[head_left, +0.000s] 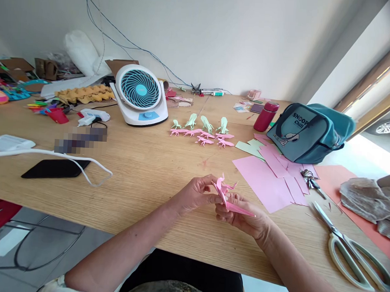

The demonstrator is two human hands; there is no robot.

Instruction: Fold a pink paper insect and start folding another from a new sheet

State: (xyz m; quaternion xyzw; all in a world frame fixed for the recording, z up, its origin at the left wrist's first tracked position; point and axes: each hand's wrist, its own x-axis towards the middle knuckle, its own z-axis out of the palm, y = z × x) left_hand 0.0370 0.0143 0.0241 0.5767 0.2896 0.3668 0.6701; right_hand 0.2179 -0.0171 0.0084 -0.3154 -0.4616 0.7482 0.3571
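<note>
My left hand [197,193] and my right hand [243,218] meet above the wooden table [154,170], both pinching a folded pink paper figure [227,193]. The left fingers grip its upper folds; the right fingers hold its long pointed end from below. Beyond the hands stand a row of folded green paper figures [201,122] and, in front of them, several folded pink paper figures [203,137]. Flat pink paper sheets [268,178] lie just right of my hands, with pale green sheets [250,147] behind them.
Large scissors [349,250] lie at the right edge, keys [311,178] near them. A teal bag [308,132], red bottle [265,116], white desk fan [140,95], black phone [54,168], white cable [66,159] and grey cloth [368,203] sit around.
</note>
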